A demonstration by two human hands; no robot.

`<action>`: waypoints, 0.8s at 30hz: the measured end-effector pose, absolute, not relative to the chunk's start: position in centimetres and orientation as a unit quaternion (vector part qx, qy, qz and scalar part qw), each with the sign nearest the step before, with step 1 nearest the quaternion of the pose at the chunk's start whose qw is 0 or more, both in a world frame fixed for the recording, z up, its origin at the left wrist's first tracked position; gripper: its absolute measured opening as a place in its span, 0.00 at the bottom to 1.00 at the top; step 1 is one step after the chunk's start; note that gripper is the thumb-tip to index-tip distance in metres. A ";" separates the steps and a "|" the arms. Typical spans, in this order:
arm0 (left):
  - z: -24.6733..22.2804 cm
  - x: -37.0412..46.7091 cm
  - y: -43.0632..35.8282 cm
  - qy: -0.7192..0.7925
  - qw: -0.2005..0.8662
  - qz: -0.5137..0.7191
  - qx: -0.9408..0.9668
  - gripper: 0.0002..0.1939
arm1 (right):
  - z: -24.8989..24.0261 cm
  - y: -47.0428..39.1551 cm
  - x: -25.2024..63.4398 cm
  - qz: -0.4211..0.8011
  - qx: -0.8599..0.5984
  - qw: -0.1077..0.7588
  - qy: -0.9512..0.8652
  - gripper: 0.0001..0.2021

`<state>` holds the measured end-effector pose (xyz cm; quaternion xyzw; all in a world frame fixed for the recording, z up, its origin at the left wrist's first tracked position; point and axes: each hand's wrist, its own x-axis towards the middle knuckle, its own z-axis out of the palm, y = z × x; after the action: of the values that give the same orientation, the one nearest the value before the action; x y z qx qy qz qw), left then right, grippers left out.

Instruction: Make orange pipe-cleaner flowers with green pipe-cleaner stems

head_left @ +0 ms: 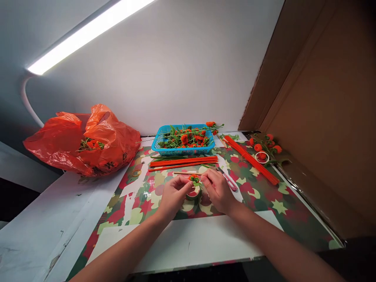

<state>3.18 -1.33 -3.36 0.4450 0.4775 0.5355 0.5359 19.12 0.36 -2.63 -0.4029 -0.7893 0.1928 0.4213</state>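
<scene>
Orange flower (194, 178) is pinched in the left hand (175, 192).

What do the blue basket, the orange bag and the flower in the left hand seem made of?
Basket: probably plastic, slight sheen, with perforated walls. Bag: seemingly thin plastic film, glossy, crinkled and translucent. Flower: perhaps chenille, matte and fuzzy-looking, but too small to be sure.

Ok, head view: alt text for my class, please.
Left hand pinches an orange-and-green flower, right hand close beside, above a patterned tabletop. Beyond lie orange strips and a blue basket of flowers; an orange bag sits left.
</scene>
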 end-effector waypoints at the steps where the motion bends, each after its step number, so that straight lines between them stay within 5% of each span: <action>1: -3.3 3.1 -1.3 0.475 0.550 0.536 0.429 0.15 | -2.6 0.4 19.2 0.203 -0.402 0.418 -0.789 0.12; 13: -3.4 3.2 -1.2 0.460 0.603 0.510 0.406 0.18 | -2.7 1.0 19.0 0.289 -0.404 0.420 -0.759 0.11; 24: -3.8 2.9 -1.2 0.455 0.481 0.530 0.530 0.10 | -3.1 0.1 18.5 0.236 -0.436 0.376 -0.783 0.08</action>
<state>2.90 -1.24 -3.81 0.5297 0.4550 0.5302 0.4809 18.52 0.08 -3.05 -0.4364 -0.7826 0.2358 0.3761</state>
